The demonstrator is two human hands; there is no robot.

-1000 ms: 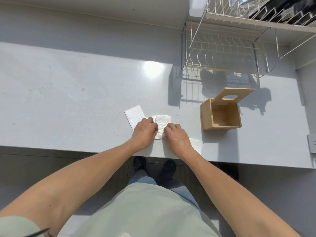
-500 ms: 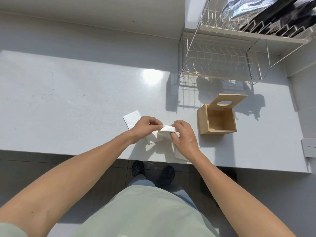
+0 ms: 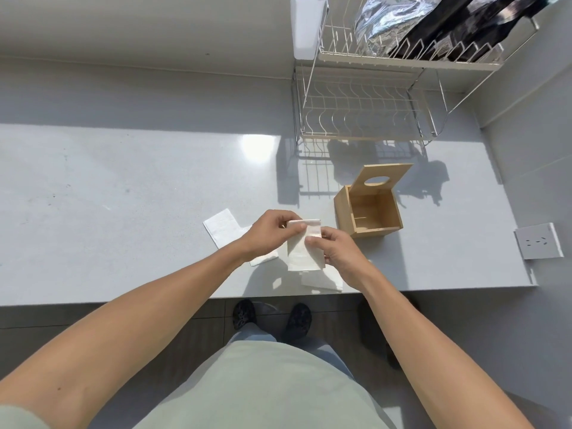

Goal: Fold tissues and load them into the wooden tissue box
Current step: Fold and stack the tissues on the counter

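A white folded tissue (image 3: 301,253) hangs above the counter, held at its top edge. My left hand (image 3: 269,232) pinches its upper left corner and my right hand (image 3: 335,250) grips its right side. Right of my hands stands the wooden tissue box (image 3: 368,215), its lid (image 3: 382,179) with a round hole tipped up at the back, the inside bare. Other flat tissues lie on the counter: one (image 3: 221,227) to the left, one (image 3: 322,281) under my right wrist near the front edge.
The white counter (image 3: 123,196) ends just behind my wrists. A two-tier wire dish rack (image 3: 365,113) stands behind the box, with foil and dark bags on its top shelf. A wall socket (image 3: 538,244) sits at the far right.
Both hands pressed the tissue flat on the counter a second ago. They have since lifted it, and it now hangs open between my fingers.
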